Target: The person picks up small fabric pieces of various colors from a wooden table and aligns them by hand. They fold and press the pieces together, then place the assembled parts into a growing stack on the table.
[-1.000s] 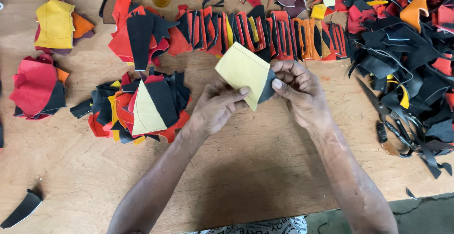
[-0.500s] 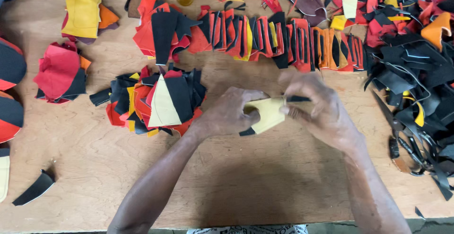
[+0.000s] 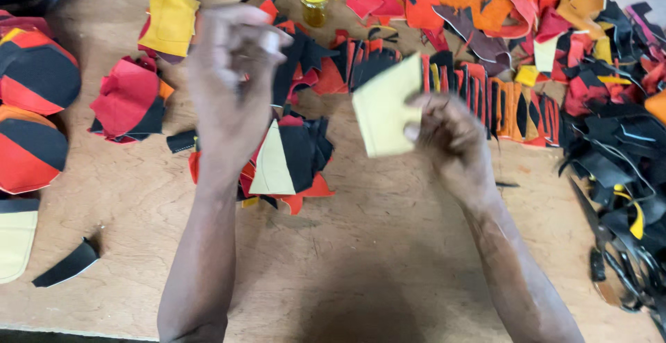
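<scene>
The right hand (image 3: 451,138) is pinching a pale yellow leather piece (image 3: 383,110) by its edge (light, floppy, I judge), while the blurred left hand (image 3: 232,72) is hovering loosely curled, apparently empty.

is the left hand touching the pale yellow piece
Apart. The head view shows the left hand raised over the pile, with open table and scraps between it and the pale yellow piece, pinched only by the right hand.

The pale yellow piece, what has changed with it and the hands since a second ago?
The left hand let go of the pale yellow piece and rose up and to the left, away from it. The right hand alone now holds the piece by its right edge, raised over the wooden table. The piles of coloured scraps lie as before.
</scene>
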